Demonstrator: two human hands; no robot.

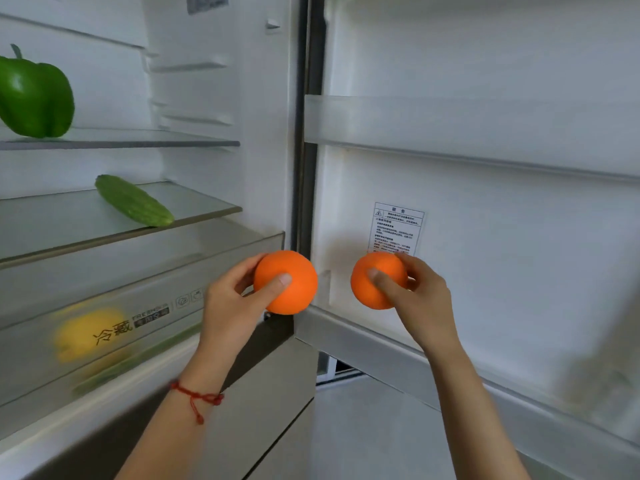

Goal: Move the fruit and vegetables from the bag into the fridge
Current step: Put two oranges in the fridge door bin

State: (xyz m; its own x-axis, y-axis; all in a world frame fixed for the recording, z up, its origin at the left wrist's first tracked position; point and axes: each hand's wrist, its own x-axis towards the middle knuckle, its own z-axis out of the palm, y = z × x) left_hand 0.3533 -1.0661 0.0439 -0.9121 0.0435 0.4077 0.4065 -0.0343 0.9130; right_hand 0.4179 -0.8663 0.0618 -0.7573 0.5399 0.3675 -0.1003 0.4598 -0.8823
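Two oranges [286,282] held, pepper [34,95], cucumber [135,201] shelved beyond

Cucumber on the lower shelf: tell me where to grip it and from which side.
Grip the cucumber across its middle, probably coming from the open front, above the shelf. It lies flat and diagonal, near end at the shelf's front edge, with the long sides free.

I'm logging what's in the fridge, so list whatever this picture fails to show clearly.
- Head view: the yellow item in the drawer is blurred behind the frosted front; its kind is unclear.
- The green pepper is cut off by the left edge.
- The door sticker print is too small to read.
- The bag is out of view.
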